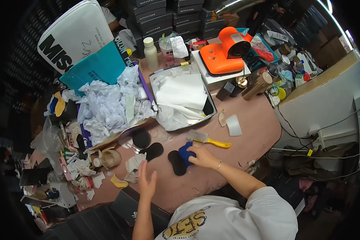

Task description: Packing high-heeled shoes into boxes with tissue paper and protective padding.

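Note:
My right hand grips a bunched blue cloth-like piece against the pinkish tabletop; its exact kind is hard to make out. Touching that piece on its left is a flat black pad with rounded ends. My left hand hangs above the near part of the table with its fingers apart and holds nothing. Just beyond it lies a crumpled whitish cloth. Another black rounded pad rests farther off, beside a round black one. A yellow-handled brush lies beyond my right hand.
Crumpled white paper fills a box at the far left. A grey box beside it holds white sheets. An orange device sits on a white box. Bottles stand nearby. A glass jar and clutter cover the left side.

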A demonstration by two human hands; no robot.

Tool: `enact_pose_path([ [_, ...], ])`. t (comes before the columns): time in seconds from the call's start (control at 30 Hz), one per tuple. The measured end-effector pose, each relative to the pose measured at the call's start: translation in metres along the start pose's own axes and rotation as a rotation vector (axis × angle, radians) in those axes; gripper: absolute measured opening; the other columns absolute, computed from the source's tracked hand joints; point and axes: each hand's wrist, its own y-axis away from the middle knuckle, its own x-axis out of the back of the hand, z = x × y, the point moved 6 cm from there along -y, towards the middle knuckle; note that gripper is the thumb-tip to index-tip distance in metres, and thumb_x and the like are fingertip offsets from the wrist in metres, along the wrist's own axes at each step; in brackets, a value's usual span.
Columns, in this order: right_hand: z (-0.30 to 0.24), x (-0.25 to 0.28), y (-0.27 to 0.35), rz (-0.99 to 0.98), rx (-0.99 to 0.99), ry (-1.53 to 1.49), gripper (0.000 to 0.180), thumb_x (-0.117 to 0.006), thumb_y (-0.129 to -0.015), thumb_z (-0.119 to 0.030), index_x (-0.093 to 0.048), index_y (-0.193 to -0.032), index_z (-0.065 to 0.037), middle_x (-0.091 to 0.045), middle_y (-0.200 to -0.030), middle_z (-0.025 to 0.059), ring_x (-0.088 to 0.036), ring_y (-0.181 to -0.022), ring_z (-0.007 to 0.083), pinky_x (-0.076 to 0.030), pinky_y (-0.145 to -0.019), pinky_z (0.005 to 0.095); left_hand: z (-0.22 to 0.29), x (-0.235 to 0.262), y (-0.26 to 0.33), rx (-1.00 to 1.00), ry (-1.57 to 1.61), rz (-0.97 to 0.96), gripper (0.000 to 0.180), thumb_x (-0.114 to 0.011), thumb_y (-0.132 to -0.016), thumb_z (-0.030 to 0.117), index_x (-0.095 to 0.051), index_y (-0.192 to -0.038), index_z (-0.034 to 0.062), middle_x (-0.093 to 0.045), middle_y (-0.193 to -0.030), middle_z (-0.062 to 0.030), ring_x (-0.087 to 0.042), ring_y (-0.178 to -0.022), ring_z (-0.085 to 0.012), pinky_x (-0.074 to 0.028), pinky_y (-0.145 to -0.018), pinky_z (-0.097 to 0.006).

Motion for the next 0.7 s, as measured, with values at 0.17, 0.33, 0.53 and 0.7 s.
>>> enact_pose_path([
  [0.17, -0.082, 0.018, 0.014, -0.150, 0.128, -0.344, 0.039, -0.062, -0.075, -0.016, -0.062, -0.111, -0.002, -0.057, -0.108, 0.0158, -0.056, -0.097, 0.0314, -0.045, -0.089, 0.0386, 0.021, -0.106, -0.005, 0.379, 0.843, -0.340, 0.054, -0.045, -0.095, 0.043, -0.043, -0.135, 0.0068, -0.038, -0.143, -0.0157, -0.034, -0.134, -0.0289, -0.027, -0.109, -0.040],
  [0.33, -0.062, -0.019, 0.035, 0.023, 0.118, -0.148, 0.067, -0.068, -0.080, -0.040, -0.044, -0.136, -0.011, -0.030, -0.142, 0.0294, -0.029, -0.133, 0.0448, -0.029, -0.107, 0.0454, 0.027, -0.139, 0.014, 0.779, 1.555, -0.085, 0.046, -0.043, -0.095, 0.044, -0.051, -0.124, 0.0089, -0.056, -0.124, -0.0097, -0.054, -0.115, -0.0249, -0.044, -0.098, -0.042],
  [0.53, -0.022, 0.008, 0.049, -0.163, 0.143, -0.068, 0.089, -0.075, -0.074, -0.042, -0.031, -0.144, -0.009, -0.028, -0.145, 0.0258, -0.034, -0.132, 0.0378, -0.035, -0.104, 0.0443, 0.006, -0.155, 0.033, 0.766, 1.579, -0.182, 0.040, -0.044, -0.094, 0.033, -0.051, -0.124, 0.0072, -0.057, -0.122, -0.0098, -0.056, -0.112, -0.0265, -0.044, -0.099, -0.041],
  [0.7, 0.074, 0.199, -0.008, 0.813, -0.110, 0.126, 0.074, -0.075, -0.072, -0.017, -0.038, -0.135, -0.001, -0.043, -0.130, 0.0214, -0.056, -0.105, 0.0341, -0.047, -0.088, 0.0372, 0.034, -0.143, 0.025, 0.758, 1.538, -0.198, 0.044, -0.054, -0.089, 0.030, -0.047, -0.126, 0.0054, -0.056, -0.121, -0.0133, -0.056, -0.111, -0.0299, -0.044, -0.098, -0.047],
])
